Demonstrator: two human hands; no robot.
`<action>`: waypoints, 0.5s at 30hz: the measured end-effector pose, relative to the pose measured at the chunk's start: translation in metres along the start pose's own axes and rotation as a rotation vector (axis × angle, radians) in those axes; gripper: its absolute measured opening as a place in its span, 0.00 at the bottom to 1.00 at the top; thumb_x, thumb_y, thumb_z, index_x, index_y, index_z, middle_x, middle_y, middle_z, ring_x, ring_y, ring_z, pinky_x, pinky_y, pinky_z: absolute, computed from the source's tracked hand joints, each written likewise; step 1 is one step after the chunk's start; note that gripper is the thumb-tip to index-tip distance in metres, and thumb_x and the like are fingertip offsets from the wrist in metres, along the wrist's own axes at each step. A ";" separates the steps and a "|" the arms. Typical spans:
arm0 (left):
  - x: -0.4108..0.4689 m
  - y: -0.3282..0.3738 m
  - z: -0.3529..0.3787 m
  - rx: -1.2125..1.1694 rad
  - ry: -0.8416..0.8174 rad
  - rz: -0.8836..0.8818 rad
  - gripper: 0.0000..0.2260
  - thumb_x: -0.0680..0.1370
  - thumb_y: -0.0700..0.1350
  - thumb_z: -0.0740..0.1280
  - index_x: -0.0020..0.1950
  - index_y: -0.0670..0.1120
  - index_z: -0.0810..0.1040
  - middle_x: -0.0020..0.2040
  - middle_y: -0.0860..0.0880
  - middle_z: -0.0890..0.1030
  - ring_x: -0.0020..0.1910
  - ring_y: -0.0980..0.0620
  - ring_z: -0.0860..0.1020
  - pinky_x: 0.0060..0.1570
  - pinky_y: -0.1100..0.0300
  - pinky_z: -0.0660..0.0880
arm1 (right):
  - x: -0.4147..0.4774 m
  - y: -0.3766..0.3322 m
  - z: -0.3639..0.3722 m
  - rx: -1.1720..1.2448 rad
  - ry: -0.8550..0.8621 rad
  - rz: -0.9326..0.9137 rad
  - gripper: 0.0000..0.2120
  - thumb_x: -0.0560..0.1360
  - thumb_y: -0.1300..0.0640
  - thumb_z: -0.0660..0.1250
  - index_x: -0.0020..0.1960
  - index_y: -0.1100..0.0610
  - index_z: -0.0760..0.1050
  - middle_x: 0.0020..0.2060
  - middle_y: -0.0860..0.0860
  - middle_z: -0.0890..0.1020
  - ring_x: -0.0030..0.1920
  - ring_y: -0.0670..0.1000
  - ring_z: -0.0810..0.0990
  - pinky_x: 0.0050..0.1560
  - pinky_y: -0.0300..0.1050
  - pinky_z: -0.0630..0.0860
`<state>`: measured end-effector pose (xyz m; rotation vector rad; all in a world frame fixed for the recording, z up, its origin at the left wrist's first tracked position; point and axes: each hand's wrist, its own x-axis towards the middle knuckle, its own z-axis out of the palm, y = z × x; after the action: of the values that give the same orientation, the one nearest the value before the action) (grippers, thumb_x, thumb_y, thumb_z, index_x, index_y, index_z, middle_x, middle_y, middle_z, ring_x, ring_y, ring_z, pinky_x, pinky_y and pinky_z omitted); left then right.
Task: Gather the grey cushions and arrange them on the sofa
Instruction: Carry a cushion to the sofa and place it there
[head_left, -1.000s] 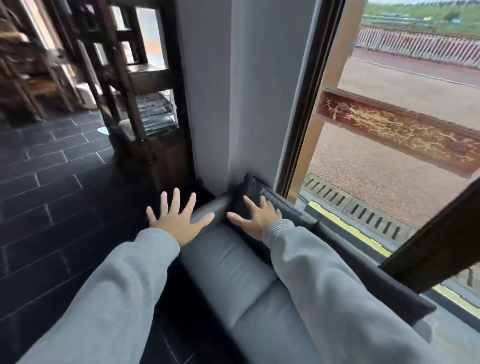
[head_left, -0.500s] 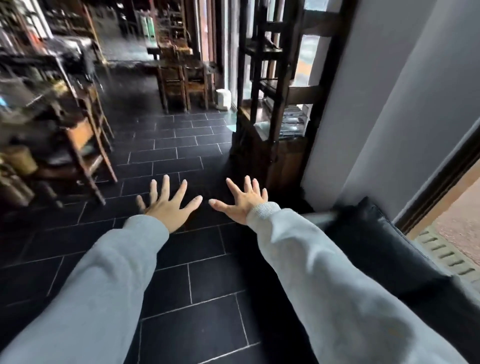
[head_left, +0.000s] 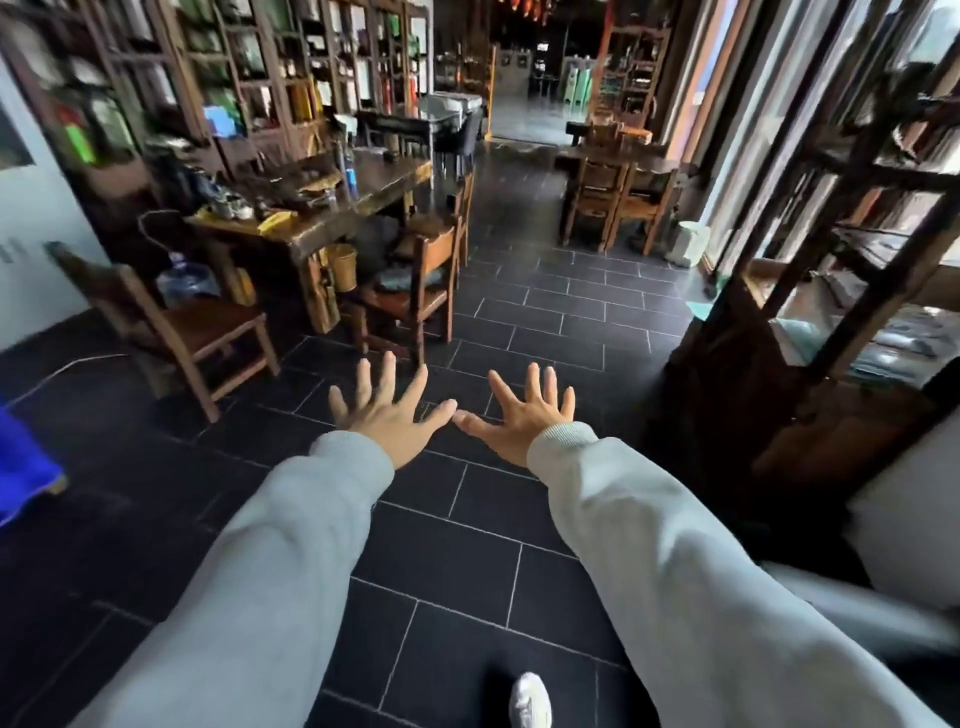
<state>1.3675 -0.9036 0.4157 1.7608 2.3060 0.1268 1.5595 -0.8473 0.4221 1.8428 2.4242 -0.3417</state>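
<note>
My left hand (head_left: 389, 415) and my right hand (head_left: 524, 421) are stretched out in front of me over the dark tiled floor (head_left: 545, 312), fingers spread, palms down, holding nothing. Both arms wear light grey sleeves. A grey-green cushion-like bundle (head_left: 402, 278) lies on the seat of a wooden chair (head_left: 415, 291) beside the long table; it is too blurred to tell more. The sofa is out of sight except for a dark strip at the lower right edge (head_left: 935, 660).
A long wooden table (head_left: 322, 208) with clutter stands ahead on the left, with a wooden chair (head_left: 176, 322) near me. A dark wooden shelf unit (head_left: 810, 291) stands on the right. More chairs (head_left: 613, 202) stand further back. Something blue (head_left: 21, 467) is at the left edge.
My view has swung left, away from the sofa and window toward the room. Both hands have stayed spread and empty in front of me.
</note>
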 end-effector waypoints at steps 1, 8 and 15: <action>0.006 -0.011 -0.001 0.006 0.002 -0.017 0.38 0.75 0.78 0.40 0.83 0.66 0.41 0.85 0.51 0.33 0.82 0.44 0.30 0.77 0.32 0.35 | 0.012 -0.010 0.001 -0.001 0.001 -0.012 0.50 0.67 0.15 0.41 0.84 0.36 0.42 0.84 0.57 0.37 0.82 0.61 0.31 0.78 0.67 0.33; 0.089 -0.066 -0.005 0.035 -0.014 -0.138 0.38 0.74 0.78 0.38 0.83 0.66 0.40 0.85 0.51 0.33 0.82 0.43 0.30 0.76 0.31 0.34 | 0.113 -0.055 0.009 -0.007 -0.024 -0.072 0.58 0.58 0.13 0.32 0.84 0.36 0.41 0.84 0.57 0.37 0.82 0.61 0.32 0.77 0.67 0.32; 0.209 -0.098 -0.021 0.077 -0.063 -0.207 0.37 0.76 0.78 0.39 0.83 0.66 0.38 0.84 0.50 0.31 0.82 0.42 0.29 0.75 0.31 0.34 | 0.257 -0.081 -0.018 0.047 -0.071 -0.045 0.53 0.64 0.14 0.36 0.84 0.37 0.41 0.84 0.59 0.38 0.83 0.62 0.33 0.78 0.69 0.33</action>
<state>1.2183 -0.7277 0.3873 1.5238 2.4593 -0.0529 1.4126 -0.6218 0.4004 1.7650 2.4337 -0.4625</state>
